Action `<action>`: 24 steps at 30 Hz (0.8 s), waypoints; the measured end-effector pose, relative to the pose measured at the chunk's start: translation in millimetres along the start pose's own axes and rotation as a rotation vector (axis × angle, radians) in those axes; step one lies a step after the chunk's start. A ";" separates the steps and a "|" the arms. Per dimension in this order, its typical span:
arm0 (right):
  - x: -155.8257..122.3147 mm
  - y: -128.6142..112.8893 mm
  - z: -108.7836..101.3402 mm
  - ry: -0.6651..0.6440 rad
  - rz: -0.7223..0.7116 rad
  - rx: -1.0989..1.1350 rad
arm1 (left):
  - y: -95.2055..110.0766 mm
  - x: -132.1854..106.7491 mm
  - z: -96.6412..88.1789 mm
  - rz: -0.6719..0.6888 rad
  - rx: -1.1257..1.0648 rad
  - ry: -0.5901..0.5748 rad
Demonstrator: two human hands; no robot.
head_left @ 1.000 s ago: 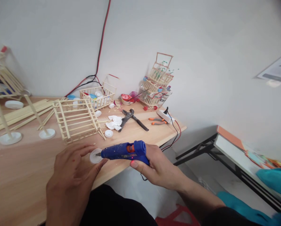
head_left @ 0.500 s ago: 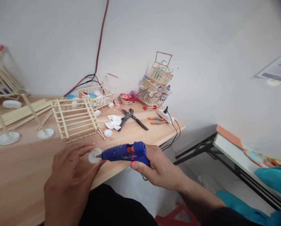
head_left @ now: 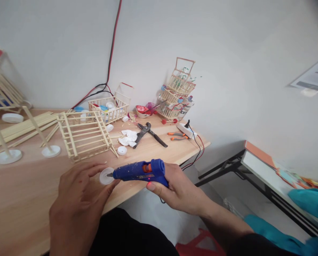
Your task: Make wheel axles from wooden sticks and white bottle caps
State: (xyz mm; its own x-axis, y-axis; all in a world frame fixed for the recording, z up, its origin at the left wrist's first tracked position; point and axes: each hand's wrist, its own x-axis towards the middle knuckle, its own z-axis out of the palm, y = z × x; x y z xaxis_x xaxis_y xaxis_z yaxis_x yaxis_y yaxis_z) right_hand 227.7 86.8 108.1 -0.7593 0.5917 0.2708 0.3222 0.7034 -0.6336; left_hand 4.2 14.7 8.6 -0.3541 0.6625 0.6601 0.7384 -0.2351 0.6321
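Observation:
A blue hot glue gun [head_left: 139, 171] is gripped in my right hand [head_left: 179, 188], its metal nozzle pointing left. The nozzle tip is over the inside of a small white bottle cap [head_left: 105, 176]; whether it touches cannot be made out. My left hand [head_left: 80, 199] holds that cap between thumb and fingers just above the table edge. Just beyond my left hand stands a stick frame [head_left: 85, 137] built of thin wooden rods. Another white cap [head_left: 122, 150] lies on the table to the right of the frame.
Black pliers [head_left: 149, 135], crumpled tissue [head_left: 128, 138] and orange-handled pliers [head_left: 178, 136] lie on the table [head_left: 31, 199]. A power strip [head_left: 187, 130] sits at its right edge. Behind are a stick basket [head_left: 121, 112] and a stacked stick cart [head_left: 172, 96]. Loose sticks [head_left: 17, 129] lie left.
The glue gun and cap shift very slightly left in view, as does the whole scene. Both hands keep their hold.

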 end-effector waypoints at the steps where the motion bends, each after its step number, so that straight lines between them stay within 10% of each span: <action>1: 0.2 -0.2 -0.2 -0.001 0.006 0.000 | 0.2 0.3 0.3 0.010 -0.003 0.007; 24: -1.2 0.5 -2.1 0.027 -0.022 -0.013 | 2.9 1.7 -1.3 0.001 -0.009 0.000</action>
State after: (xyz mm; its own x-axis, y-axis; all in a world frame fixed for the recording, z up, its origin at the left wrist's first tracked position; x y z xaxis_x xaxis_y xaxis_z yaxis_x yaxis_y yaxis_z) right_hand 230.0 87.3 109.0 -0.7506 0.5864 0.3046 0.3130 0.7215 -0.6176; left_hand 5.0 14.2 12.1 -0.3533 0.6625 0.6605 0.7338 -0.2417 0.6349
